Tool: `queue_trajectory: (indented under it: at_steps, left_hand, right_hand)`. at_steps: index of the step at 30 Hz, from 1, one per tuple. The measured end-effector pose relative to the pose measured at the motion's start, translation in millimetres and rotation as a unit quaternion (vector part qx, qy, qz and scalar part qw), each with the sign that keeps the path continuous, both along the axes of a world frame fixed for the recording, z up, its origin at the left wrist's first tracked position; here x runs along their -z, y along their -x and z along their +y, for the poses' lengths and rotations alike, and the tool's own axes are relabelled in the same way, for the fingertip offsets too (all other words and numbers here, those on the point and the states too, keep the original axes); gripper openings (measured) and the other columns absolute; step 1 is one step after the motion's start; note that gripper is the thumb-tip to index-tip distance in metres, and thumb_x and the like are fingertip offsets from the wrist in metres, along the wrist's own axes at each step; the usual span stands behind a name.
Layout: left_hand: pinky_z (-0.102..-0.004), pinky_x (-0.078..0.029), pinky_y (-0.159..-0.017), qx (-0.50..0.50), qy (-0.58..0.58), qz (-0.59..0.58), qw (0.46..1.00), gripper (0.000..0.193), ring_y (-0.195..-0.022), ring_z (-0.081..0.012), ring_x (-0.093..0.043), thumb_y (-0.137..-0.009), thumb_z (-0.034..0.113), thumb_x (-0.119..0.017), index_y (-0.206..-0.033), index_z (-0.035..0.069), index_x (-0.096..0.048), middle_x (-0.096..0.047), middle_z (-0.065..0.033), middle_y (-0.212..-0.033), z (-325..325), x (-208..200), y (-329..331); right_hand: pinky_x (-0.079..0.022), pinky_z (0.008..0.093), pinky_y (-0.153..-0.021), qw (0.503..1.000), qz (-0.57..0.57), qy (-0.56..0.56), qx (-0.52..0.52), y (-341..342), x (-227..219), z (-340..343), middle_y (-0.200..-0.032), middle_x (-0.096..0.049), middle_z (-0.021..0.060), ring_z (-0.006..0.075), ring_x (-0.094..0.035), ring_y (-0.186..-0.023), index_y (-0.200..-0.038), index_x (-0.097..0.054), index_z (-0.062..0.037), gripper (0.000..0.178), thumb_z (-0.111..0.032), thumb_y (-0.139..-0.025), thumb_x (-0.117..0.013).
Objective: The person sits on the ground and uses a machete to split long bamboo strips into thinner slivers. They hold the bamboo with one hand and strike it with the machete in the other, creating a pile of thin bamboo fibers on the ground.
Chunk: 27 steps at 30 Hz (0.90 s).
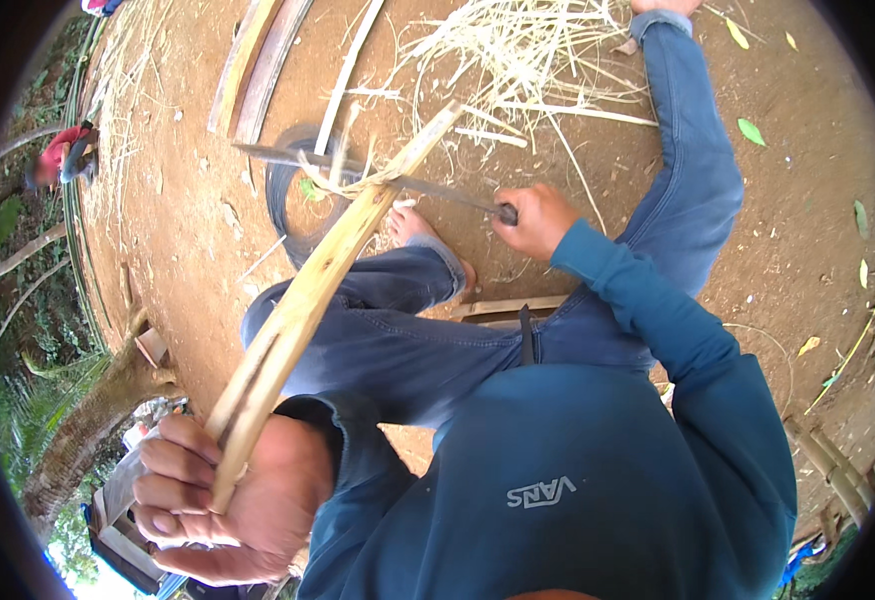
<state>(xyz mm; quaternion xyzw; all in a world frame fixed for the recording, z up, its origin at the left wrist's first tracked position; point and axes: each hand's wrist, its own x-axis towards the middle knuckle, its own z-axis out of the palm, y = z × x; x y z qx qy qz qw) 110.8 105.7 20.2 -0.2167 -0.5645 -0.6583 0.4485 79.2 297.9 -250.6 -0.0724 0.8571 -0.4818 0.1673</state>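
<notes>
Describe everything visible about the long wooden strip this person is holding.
The wooden strip is a long, pale yellow-brown slat, bamboo-like, with a streaked surface. It runs diagonally from the left hand, which grips its lower end, up to a tip near the pile of shavings. A knife, held by the right hand, lies across its upper part, where thin curls peel off. It passes above the bent knee.

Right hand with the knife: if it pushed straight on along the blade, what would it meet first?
Likely the bamboo strip: the right hand holds the knife across it, with depth unclear.
</notes>
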Motion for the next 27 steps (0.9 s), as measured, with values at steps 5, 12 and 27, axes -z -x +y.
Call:
queue_trajectory:
  at_steps: [5,12,27]
  left_hand:
    - [-0.0312,-0.026,-0.055,-0.021,0.062,0.004,0.998,0.022,-0.056,-0.0146,-0.028,-0.086,0.021,-0.044,-0.071,0.005,-0.043,-0.031,-0.0025,-0.063,-15.8,-16.1,24.4]
    - [-0.0259,-0.047,-0.047,0.045,-0.019,-0.049,0.998,0.017,-0.053,-0.0126,-0.054,-0.091,0.025,-0.052,-0.08,0.012,-0.054,-0.049,0.0015,-0.061,4.3,-25.4,87.9]
    - [-0.0213,-0.025,-0.04,-0.059,-0.009,-0.062,0.996,0.033,-0.042,-0.0062,-0.027,-0.095,0.037,-0.046,-0.078,0.009,-0.047,-0.03,0.0041,-0.058,18.2,-22.7,129.4]
  right_hand:
    - [-0.049,0.0374,-0.059,0.987,-0.108,0.12,-0.009,6.2,19.7,-24.2,-0.073,-0.065,0.0196,0.0258,-0.063,-0.063,-0.087,-0.067,-0.0017,0.027,-0.024,-0.072,-0.068]
    - [-0.045,0.0394,-0.055,0.992,-0.046,0.106,0.05,17.6,7.6,-18.2,-0.064,-0.06,0.0172,0.0265,-0.06,-0.058,-0.079,-0.062,0.0007,0.028,-0.026,-0.075,-0.067]
    - [-0.047,0.043,-0.059,0.995,-0.006,0.071,0.065,18.2,-42.5,-31.1,-0.067,-0.061,0.0191,0.0358,-0.062,-0.064,-0.091,-0.065,-0.0007,0.039,-0.038,-0.08,-0.065]
